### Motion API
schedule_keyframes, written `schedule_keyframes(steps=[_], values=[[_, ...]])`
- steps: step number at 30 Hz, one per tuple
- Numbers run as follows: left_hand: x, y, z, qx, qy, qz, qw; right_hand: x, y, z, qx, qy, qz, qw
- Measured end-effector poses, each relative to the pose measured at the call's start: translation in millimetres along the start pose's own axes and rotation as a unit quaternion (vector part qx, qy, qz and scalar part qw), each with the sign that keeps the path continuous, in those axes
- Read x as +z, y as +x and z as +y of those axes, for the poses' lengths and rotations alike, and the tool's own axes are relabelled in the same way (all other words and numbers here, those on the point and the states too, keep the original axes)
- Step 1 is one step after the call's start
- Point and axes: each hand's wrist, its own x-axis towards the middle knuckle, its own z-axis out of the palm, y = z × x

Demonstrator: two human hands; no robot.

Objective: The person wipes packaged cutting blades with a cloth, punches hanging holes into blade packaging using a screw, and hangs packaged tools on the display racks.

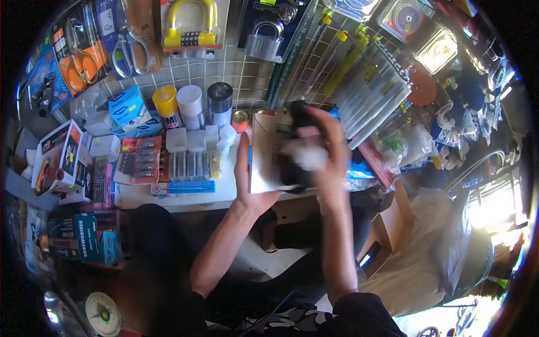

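My left hand (251,188) grips a pale, flat box (262,154) from its left side and lower edge, thumb up along the side. Printed letters show near the top of the box, which is held up in front of the counter. Against its right part, my right hand (332,151) is wrapped round a dark object (292,163) with a whitish patch. Motion smears that object, so its kind is unclear. Whether it touches the box or is just in front of it, I cannot tell.
The white counter (230,194) carries spray cans (191,106), drill bit packs (140,160) and small clear boxes (188,157). Padlocks (265,38) and scissors (130,53) hang on the wire grid. A screwdriver box (84,238) is at left, an open cardboard box (393,219) at right.
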Motion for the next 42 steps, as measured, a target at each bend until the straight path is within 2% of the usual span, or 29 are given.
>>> schedule_keyframes(steps=[1, 2, 3, 5, 6, 7, 9, 10, 11, 13, 14, 15, 16, 18, 19, 20, 21, 23, 25, 27, 28, 29, 31, 33, 35, 36, 38, 41, 42], values=[[8, -6, -4, 0.01, 0.022, 0.048, 0.999, 33, -3, -4, -0.113, -0.101, 0.012, 0.988], [-22, -2, -9, -0.022, -0.024, 0.053, 0.998, 54, -8, -7, -0.049, -0.02, 0.006, 0.999], [-30, 0, -6, 0.001, -0.011, 0.032, 0.999, 68, -11, -9, 0.014, 0.063, 0.001, 0.998], [-48, 17, 3, -0.036, -0.164, -0.227, 0.959, 81, -24, -25, -0.033, -0.015, -0.042, 0.998], [-24, 5, 19, 0.022, -0.235, -0.136, 0.962, 76, -37, -40, -0.044, -0.017, -0.096, 0.994], [-6, -2, 25, 0.062, -0.075, 0.007, 0.995, 77, -39, -40, -0.053, -0.025, -0.086, 0.995], [-28, -3, 7, -0.024, -0.127, -0.115, 0.985, 75, -28, -22, -0.063, -0.022, -0.047, 0.997], [-47, -17, -16, 0.043, 0.005, -0.035, 0.998, 74, -10, -5, -0.056, -0.008, 0.01, 0.998], [-1, -17, -11, -0.011, 0.015, 0.041, 0.999, 58, 8, -1, -0.003, -0.012, 0.028, 1.0], [-17, -14, -20, -0.003, -0.015, 0.033, 0.999, 49, 0, 8, 0.016, -0.051, -0.004, 0.999], [-27, -12, -24, 0.015, -0.003, 0.035, 0.999, 64, -21, 11, 0.007, 0.013, -0.002, 1.0], [-45, -11, -18, 0.037, 0.019, -0.024, 0.999, 80, -52, 7, -0.006, 0.08, -0.003, 0.997], [-74, 0, -13, -0.009, -0.079, -0.106, 0.991, 77, -55, 1, -0.013, 0.047, -0.03, 0.998], [-77, 9, -24, -0.016, -0.174, -0.176, 0.969, 72, -60, -10, -0.032, -0.019, -0.081, 0.996], [-64, 3, -28, 0.006, -0.135, -0.186, 0.973, 69, -39, 5, -0.033, 0.032, -0.056, 0.997], [-49, -9, -34, 0.02, -0.027, -0.081, 0.996, 61, -23, 14, 0.029, 0.095, -0.023, 0.995], [-16, -19, -32, 0.031, 0.084, 0.019, 0.996, 51, -9, 19, 0.016, 0.069, 0.011, 0.997], [-32, -16, -32, 0.061, 0.108, 0.006, 0.992, 61, -25, 31, 0.086, 0.087, 0.047, 0.991], [-48, -4, -14, 0.141, 0.192, 0.071, 0.969, 74, -69, 21, 0.116, 0.116, -0.048, 0.985], [-65, 11, 2, 0.105, 0.044, -0.028, 0.993, 87, -95, 10, 0.131, 0.137, -0.086, 0.978], [-61, 10, -5, 0.073, -0.072, -0.184, 0.978, 78, -85, 3, 0.138, 0.137, -0.077, 0.978], [-93, 8, -13, 0.07, 0.022, -0.089, 0.993, 69, -73, 0, 0.146, 0.138, -0.073, 0.977], [-59, -21, -32, 0.068, 0.267, 0.032, 0.961, 50, -39, 8, 0.156, 0.208, -0.034, 0.965], [-44, -25, -40, 0.057, 0.225, 0.001, 0.973, 34, -20, 13, 0.158, 0.204, -0.018, 0.966], [-43, -23, -35, 0.032, 0.181, -0.031, 0.982, 42, -43, 19, 0.177, 0.175, -0.071, 0.966], [-58, -14, -28, 0.011, 0.059, -0.115, 0.992, 51, -64, 20, 0.121, 0.171, -0.066, 0.975], [-34, -5, -14, 0.083, 0.183, -0.038, 0.979, 55, -96, -2, 0.103, 0.178, -0.081, 0.975], [-32, 7, -14, 0.175, 0.405, 0.087, 0.893, 51, -106, -2, 0.186, 0.259, -0.047, 0.946], [-42, 7, -14, 0.156, 0.431, 0.135, 0.878, 53, -105, 4, 0.218, 0.275, 0.006, 0.936]])
